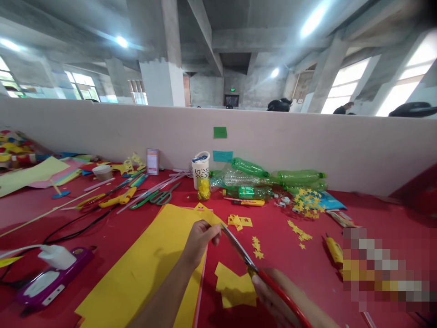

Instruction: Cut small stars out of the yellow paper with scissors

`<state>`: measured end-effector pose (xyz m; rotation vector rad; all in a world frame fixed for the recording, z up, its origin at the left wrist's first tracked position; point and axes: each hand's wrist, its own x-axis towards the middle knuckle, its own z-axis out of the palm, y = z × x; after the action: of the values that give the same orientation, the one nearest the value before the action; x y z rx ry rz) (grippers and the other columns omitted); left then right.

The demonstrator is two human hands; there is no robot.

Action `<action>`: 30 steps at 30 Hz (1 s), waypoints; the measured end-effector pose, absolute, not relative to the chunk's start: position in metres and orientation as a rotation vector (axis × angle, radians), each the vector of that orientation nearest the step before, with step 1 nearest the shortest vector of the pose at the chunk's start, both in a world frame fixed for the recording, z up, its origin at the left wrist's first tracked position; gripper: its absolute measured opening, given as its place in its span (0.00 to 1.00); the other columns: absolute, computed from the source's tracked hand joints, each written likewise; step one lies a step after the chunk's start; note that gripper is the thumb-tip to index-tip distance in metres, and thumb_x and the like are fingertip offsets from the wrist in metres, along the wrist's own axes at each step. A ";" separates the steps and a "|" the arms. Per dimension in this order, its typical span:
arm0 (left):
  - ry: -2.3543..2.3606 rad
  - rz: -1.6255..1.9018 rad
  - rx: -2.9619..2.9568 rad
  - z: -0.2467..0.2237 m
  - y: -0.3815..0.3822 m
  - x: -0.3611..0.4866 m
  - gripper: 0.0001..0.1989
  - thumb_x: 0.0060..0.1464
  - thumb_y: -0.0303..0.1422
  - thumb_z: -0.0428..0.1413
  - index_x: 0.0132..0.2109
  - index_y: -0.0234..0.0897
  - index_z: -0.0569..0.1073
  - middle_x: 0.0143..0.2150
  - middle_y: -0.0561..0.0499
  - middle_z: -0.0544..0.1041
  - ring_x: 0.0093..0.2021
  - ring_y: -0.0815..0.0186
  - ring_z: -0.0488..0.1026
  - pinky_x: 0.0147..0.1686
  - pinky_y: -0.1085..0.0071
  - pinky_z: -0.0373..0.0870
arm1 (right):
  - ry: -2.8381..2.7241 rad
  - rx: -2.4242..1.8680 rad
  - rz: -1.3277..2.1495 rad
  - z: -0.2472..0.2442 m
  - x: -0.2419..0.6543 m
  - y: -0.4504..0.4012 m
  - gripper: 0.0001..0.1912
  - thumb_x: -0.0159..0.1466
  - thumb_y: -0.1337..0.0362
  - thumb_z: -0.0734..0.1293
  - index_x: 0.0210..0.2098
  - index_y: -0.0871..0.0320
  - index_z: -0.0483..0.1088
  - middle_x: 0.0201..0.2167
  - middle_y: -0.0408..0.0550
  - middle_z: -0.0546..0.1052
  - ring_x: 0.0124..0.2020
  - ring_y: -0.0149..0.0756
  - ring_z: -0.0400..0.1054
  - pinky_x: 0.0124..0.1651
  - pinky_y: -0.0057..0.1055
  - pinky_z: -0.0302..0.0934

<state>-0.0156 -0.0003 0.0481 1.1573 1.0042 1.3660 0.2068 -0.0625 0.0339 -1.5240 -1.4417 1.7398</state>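
Between the thumb and fingers of my left hand [200, 241] is a small piece of yellow paper [212, 218]. My right hand [273, 291] grips red-handled scissors [244, 255], whose blade tips meet the edge of that piece. Large yellow sheets [146, 269] lie under my left forearm. Below the scissors rests a cut yellow paper scrap [235, 287]. Small yellow paper stars [257, 248] lie just right of the blades, and yellow offcuts with star-shaped holes [239, 222] lie beyond them.
Green plastic bottles [251, 167], a white patterned cup [200, 168] and a yellow cutter knife [251, 202] stand or lie along the partition. Green-handled scissors [162, 196], a yellow glue gun [119, 198] and a purple power strip [56, 278] with cables are leftward. More stars [309, 203] lie right.
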 end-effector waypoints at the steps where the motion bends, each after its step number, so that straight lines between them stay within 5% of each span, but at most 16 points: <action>1: 1.000 1.362 1.155 0.048 0.000 -0.016 0.13 0.47 0.33 0.56 0.18 0.34 0.69 0.13 0.55 0.66 0.17 0.72 0.62 0.24 0.74 0.59 | -1.460 -1.535 1.713 0.034 0.206 -0.063 0.31 0.52 0.36 0.62 0.37 0.58 0.66 0.19 0.36 0.62 0.18 0.24 0.55 0.19 0.21 0.50; 30: 0.922 1.311 1.098 0.044 0.002 -0.019 0.15 0.48 0.32 0.56 0.17 0.32 0.70 0.12 0.54 0.67 0.15 0.73 0.62 0.21 0.75 0.57 | -1.604 -1.518 1.665 0.054 0.203 -0.062 0.26 0.54 0.39 0.63 0.30 0.58 0.64 0.18 0.35 0.59 0.17 0.23 0.52 0.18 0.20 0.47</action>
<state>-0.0193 0.0024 0.0443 1.0982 0.9223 1.3108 0.2034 -0.0618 0.0536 -1.5179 -1.6035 1.6648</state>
